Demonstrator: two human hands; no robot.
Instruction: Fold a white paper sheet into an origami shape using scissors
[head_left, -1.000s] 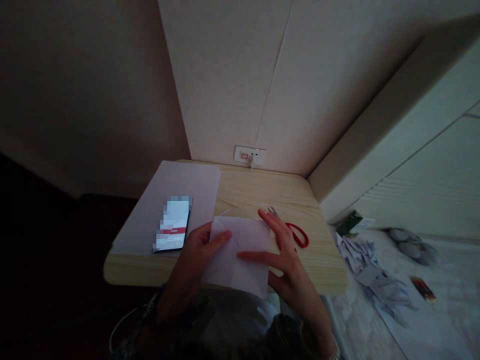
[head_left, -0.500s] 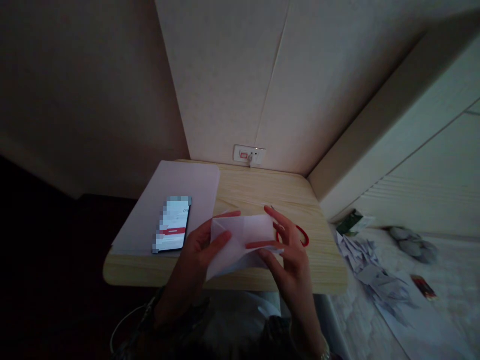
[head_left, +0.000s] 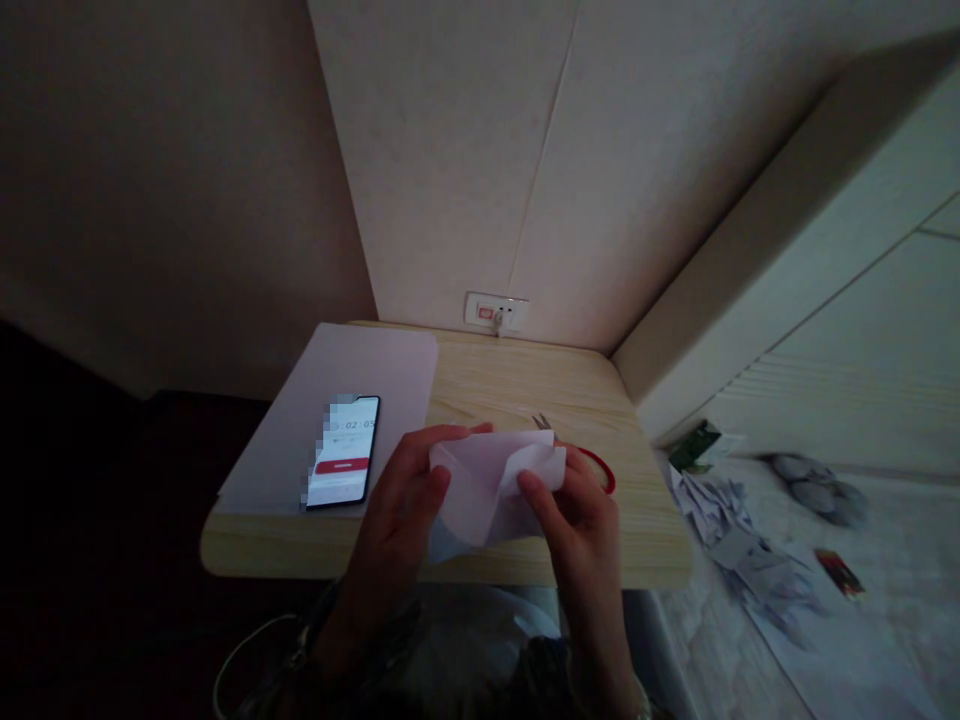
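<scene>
A white sheet of paper, creased and partly folded, is lifted just above the near edge of a small light-wood table. My left hand grips its left side, thumb on top. On the right side my right hand pinches the folded flap between thumb and fingers. Red-handled scissors lie on the table just behind my right hand, mostly hidden by it.
A phone with a lit screen rests on a stack of white sheets at the table's left. A wall socket sits behind the table. Several folded paper pieces are scattered on the surface at the right.
The paper lay flat under both hands a second ago. Both hands have since lifted it and folded the right side over, so it is now bunched between them.
</scene>
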